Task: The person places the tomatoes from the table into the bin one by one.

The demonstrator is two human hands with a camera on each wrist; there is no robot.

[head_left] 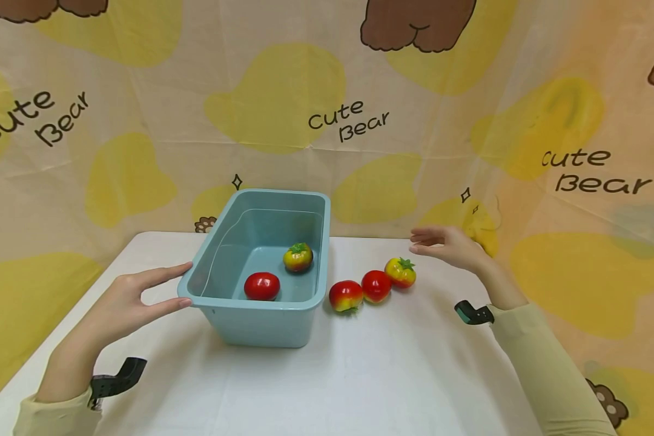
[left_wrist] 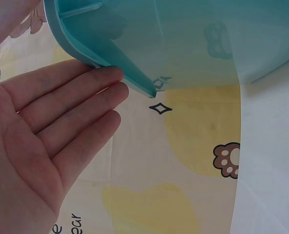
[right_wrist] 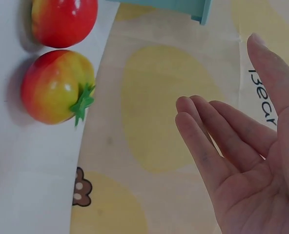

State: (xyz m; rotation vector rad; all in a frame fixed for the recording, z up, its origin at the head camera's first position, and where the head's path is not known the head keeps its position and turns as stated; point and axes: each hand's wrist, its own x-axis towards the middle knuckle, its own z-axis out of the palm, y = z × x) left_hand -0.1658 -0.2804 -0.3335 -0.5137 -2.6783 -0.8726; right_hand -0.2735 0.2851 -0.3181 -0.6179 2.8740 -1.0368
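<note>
The left hand [head_left: 122, 297] touches a pale blue plastic box [head_left: 267, 327] with straight fingers. The right hand [head_left: 451, 247] holds nothing, loose near a shiny, round, yellow-and-red fruit [head_left: 400, 275].

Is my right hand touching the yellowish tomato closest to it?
Apart. The right wrist view shows a wide stretch of patterned cloth between the right hand's fingertips and the yellowish tomato.
</note>
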